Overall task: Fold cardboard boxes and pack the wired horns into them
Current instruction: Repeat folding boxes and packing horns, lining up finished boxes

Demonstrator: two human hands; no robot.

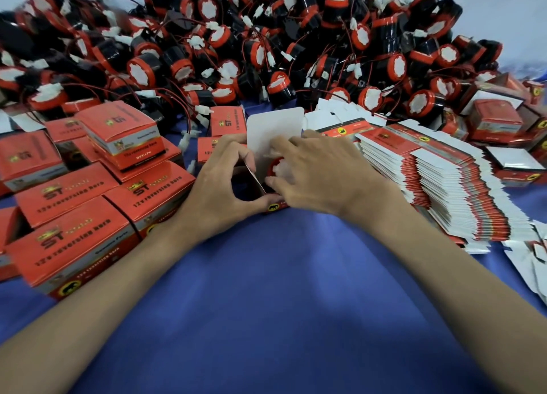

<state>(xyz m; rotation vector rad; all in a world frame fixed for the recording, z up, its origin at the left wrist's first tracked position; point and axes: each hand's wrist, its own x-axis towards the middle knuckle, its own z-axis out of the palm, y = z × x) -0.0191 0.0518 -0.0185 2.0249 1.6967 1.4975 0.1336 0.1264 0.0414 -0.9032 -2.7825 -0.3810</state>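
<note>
An open red cardboard box (273, 133) stands in the middle of the blue cloth, its white lid flap raised. My left hand (225, 183) grips the box's near left side, fingers curled around its edge. My right hand (319, 168) holds a red-rimmed black horn (273, 167) at the box's mouth, fingers curled over it. The horn's body and wire are mostly hidden by my fingers. A big heap of wired horns (236, 44) fills the back of the table.
Closed red boxes (74, 204) are stacked at the left. A long stack of flat unfolded boxes (444, 186) lies at the right, with more folded boxes (497, 121) behind it. Blue cloth (272, 290) lies between my forearms.
</note>
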